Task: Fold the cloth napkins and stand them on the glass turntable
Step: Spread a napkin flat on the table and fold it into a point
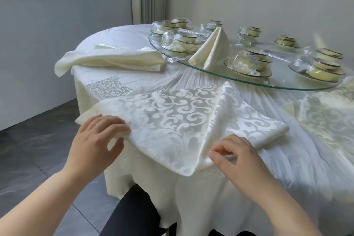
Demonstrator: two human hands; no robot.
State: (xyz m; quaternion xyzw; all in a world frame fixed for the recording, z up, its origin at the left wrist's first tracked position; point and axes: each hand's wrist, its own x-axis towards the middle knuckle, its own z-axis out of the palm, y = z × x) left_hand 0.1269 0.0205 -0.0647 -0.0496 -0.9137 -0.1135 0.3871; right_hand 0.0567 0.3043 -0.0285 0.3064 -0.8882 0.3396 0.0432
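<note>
Head view looks down on a round worktop [277,105] draped in white cloth. The patterned napkin [172,120] lies at the near edge, partly folded, with its right part turned over into a raised flap and its near corner hanging just past the rim. The left hand [97,138] holds the napkin's left edge: its fingers [113,122] lie curled over the top of the cloth and the thumb sits beneath it. The right hand [237,153] pinches the near end of the folded flap, its fingers [216,154] drawn narrow and curled on the cloth.

Farther off, the glass turntable [193,66] carries one folded napkin [210,48] standing upright like a tent near its near rim. Around it on the glass stand plastic-wrapped sets of bowls and plates [249,63]. On the far left of the worktop, beside the turntable, lies a pile of plain cream napkins [115,59], one end drooping over the edge. Another patterned cloth [325,119] lies on the right, blurred.
</note>
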